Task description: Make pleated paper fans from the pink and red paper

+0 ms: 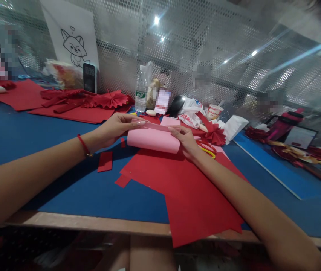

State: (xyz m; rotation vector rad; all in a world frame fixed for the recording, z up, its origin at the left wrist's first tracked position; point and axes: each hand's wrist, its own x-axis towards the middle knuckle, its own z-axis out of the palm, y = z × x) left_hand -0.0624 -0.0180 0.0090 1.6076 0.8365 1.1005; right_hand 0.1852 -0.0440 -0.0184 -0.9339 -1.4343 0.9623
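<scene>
Pink paper (153, 140), 1 sheet curled over on itself into a soft roll, lies on the far end of the big red sheet (188, 188), with its loose edges brought together on top. The left hand (115, 128) is closed on that top edge at its left end, thumb under and fingers over. The right hand (187, 141) pinches the same edge at its right end with its fingertips, so both hands are clamped on the paper.

It looks very light and thin, limp enough to bend under its own curl. It would probably crease at once where pressed and tear if tugged. The doubled top edge near the corners seems the best place to hold it, with a light pinch. The rounded fold below has not been flattened.

A red cord (84, 146) circles the left wrist. Scissors (207, 148) with yellow and red handles lie at the red sheet's far right corner, just beside the right hand. A small red scrap (105, 161) sits on the blue table (64, 188) left of the red sheet. Beyond the red sheet stands a water bottle (141, 94). Further left of it are pleated red fans (111, 99) and a phone (89, 77).
</scene>
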